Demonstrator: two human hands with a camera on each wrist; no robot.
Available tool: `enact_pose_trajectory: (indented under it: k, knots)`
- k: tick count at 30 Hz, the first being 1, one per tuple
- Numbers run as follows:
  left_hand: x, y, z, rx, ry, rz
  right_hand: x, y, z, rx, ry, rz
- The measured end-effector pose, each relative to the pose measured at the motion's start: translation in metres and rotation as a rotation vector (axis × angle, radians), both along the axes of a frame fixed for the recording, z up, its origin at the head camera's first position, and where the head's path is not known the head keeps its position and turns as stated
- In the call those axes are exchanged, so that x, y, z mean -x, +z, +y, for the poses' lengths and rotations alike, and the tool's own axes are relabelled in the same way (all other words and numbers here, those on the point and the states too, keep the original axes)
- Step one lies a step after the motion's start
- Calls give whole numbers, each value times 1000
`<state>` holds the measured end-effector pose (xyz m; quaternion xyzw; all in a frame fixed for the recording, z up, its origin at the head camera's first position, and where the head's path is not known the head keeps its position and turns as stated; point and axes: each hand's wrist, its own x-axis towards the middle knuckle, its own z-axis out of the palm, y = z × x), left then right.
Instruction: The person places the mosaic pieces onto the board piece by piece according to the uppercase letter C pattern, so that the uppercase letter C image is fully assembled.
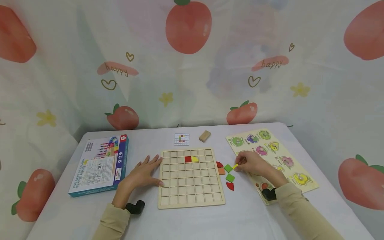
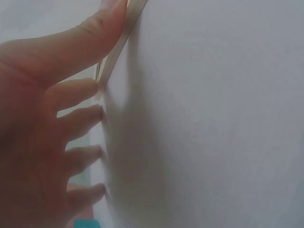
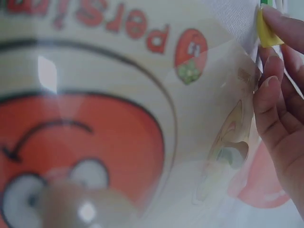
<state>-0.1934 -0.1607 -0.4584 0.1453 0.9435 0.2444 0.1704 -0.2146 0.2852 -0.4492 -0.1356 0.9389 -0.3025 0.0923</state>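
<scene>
Board (image 1: pixel 191 179) edge touches left hand (image 1: pixel 143 173); right hand (image 1: pixel 255 164), apart, pinches yellow piece (image 3: pixel 267 34)

Grid board (image 1: pixel 190 182) with box (image 1: pixel 99 166) left, loose tiles (image 1: pixel 230 178) then fruit board (image 1: pixel 279 155) right, card (image 1: pixel 181 139) behind.

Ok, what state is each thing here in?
Wooden grid board: flat, two cells filled
Left grip: spread, touching board
Right grip: pinching yellow tile
Red square: set in board
Yellow quarter circle: set in board
Green squares: loose
Orange square: loose
Red rounded tiles: loose
Fruit board: face up
Pattern card: face up
Wooden block: flat
Printed box: seems closed
</scene>
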Motion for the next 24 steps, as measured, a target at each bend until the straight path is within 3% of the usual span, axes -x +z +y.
enact_pose_trajectory:
  k: [11,24]
  knots:
    - [-2,1,-1,-45,17,-3,3,3,-8,43,19,-21]
    - [-1,-2,-1,-52,25,2,15,8,-42,160,101,-54]
